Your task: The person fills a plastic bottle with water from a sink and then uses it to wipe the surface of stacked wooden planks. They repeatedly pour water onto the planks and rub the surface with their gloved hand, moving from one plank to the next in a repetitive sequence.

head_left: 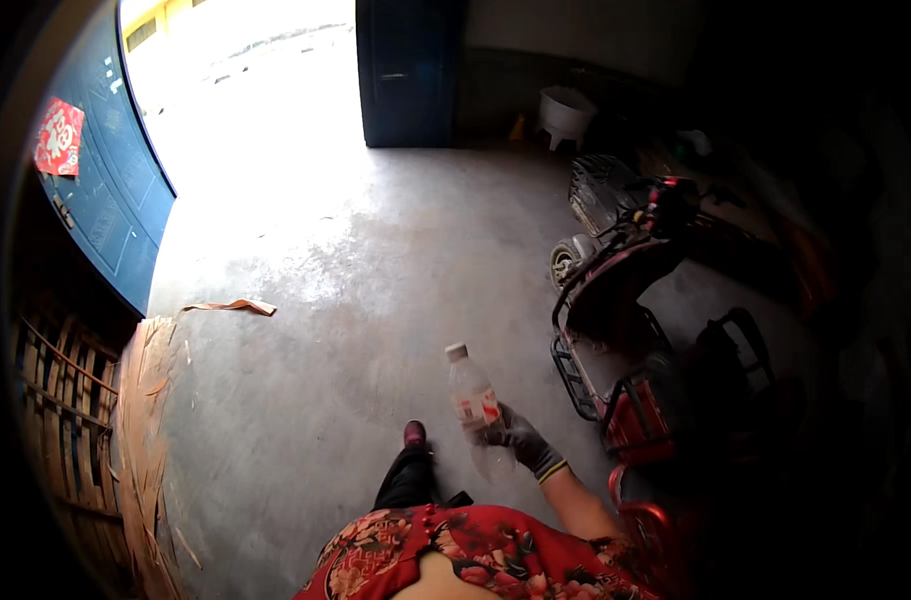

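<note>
A clear plastic bottle (pixel 469 385) with a white cap and a red-and-white label is held out in front of my body, tilted a little to the left at its top. My right hand (pixel 520 441), in a dark grey work glove with a yellow-edged cuff, is closed around the bottle's middle. The lower part of the bottle is see-through and hard to make out against the floor. My left hand does not show anywhere in the view. Below the bottle, one dark shoe (pixel 414 433) of mine is forward on the concrete floor (pixel 305 400).
On the right stands a red electric tricycle (pixel 635 400) with a metal rack. A white tub on legs (pixel 566 112) is by the far wall. Left are an open blue door (pixel 115 170), a slatted wooden frame (pixel 70 420), splintered boards (pixel 143 400) and a loose strip (pixel 237 306) on the floor.
</note>
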Demonstrator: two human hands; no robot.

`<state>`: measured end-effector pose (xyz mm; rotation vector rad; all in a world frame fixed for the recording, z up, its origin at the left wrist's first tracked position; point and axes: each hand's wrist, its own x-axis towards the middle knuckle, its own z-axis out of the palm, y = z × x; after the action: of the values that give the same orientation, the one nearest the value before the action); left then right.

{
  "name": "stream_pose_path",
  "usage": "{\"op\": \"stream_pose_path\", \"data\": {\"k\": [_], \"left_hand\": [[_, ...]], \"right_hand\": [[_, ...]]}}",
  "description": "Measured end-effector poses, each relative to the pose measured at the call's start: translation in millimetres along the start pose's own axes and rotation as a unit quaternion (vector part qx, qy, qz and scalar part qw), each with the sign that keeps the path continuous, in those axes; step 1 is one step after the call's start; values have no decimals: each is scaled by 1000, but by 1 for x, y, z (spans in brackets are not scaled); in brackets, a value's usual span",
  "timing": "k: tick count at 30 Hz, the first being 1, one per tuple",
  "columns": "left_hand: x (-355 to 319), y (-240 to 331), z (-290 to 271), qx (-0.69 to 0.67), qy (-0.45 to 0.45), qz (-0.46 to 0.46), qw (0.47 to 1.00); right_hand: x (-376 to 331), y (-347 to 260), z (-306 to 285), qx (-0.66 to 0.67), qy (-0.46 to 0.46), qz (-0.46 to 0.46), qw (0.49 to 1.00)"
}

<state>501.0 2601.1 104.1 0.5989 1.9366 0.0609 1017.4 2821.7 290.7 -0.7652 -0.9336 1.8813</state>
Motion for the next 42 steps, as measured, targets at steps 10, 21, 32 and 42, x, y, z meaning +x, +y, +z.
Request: {"op": "stream_pose_path", "data": {"k": [10, 21, 32, 42], "left_hand": [[85, 522, -46, 0, -122, 276, 953], [7, 1020, 57, -165, -459, 457, 743], [51, 1319, -35, 241, 69, 689, 680], [138, 1582, 141, 436, 28, 775, 457]], "right_hand": [[190, -85, -115, 79, 122, -54, 988], [489, -259, -203, -282, 136, -118, 942], [750, -522, -276, -555, 164, -190, 794], [829, -585, -527, -571, 409, -134, 699]]}}
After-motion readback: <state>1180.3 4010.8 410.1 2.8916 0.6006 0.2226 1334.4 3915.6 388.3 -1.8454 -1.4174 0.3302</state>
